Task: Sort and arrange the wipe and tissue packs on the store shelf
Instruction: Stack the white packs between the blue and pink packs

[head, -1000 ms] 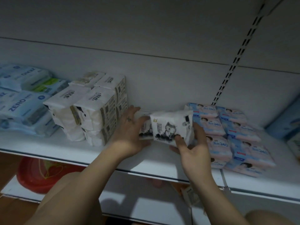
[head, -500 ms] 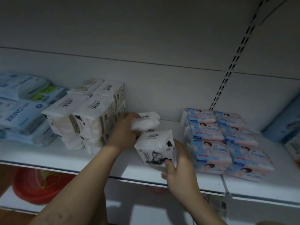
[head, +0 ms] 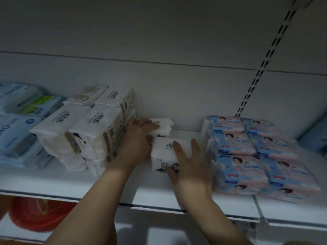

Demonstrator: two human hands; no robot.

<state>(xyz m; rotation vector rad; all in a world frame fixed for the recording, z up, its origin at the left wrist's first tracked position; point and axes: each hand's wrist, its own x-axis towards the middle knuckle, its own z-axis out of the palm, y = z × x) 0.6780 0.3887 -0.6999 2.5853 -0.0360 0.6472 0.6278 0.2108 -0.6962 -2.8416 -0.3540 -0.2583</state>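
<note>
Head view: we now have both packs, aloft a moment ago, down on the shelf, our left hand curled over the rear tissue pack at its back edge, our right hand clasping the front tissue pack, so placing looks nearly done.

L hand, R hand on tissue pks
</note>
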